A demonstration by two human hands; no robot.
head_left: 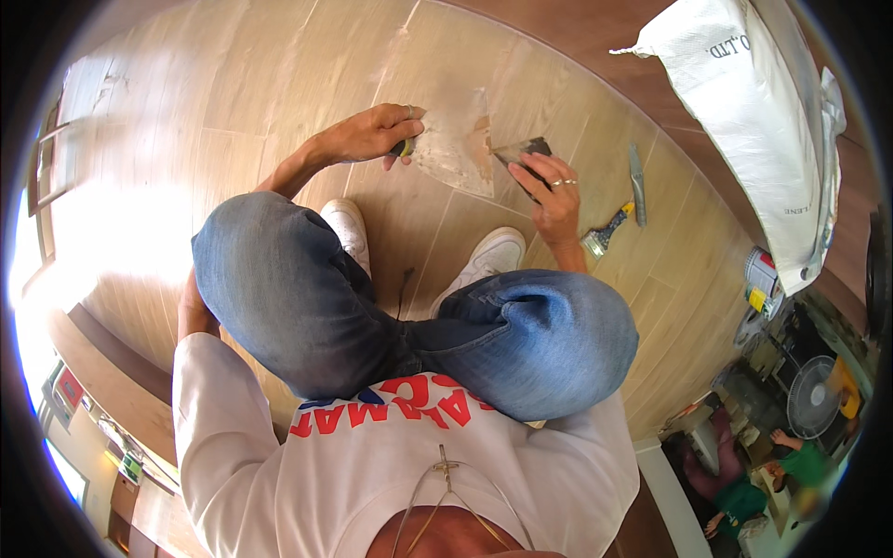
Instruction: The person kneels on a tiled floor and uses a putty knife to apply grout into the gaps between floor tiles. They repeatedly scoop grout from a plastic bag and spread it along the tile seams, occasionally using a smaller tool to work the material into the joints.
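Left hand: we are closing our left hand (372, 135) around the handle of a wide trowel (458, 141), fingers wrapped and gripping.
Right hand: we are pinching a small dark putty knife (523, 153) in our right hand (556, 193), fingers curled on its handle.
Trowel blade: it is lying flat just off the floor tiles (242, 84), spreading away to the right of the left hand, smeared pale and rust-brown.
Key relation: the knife's tip is meeting the trowel's right edge between the two hands; the knife's long axis is running up-left from the right hand toward the left.
Nearer hand: the right hand is sitting closer to the meeting point; the left is holding off at the handle end.
Beside the right hand: a spare scraper (637, 181) and a yellow-handled brush (606, 232) are lying just beyond it, apart from the fingers.
Farther right: a white sack (753, 121) is standing well apart.
Posture: we are squatting, both white shoes (488, 256) sitting just below the hands.
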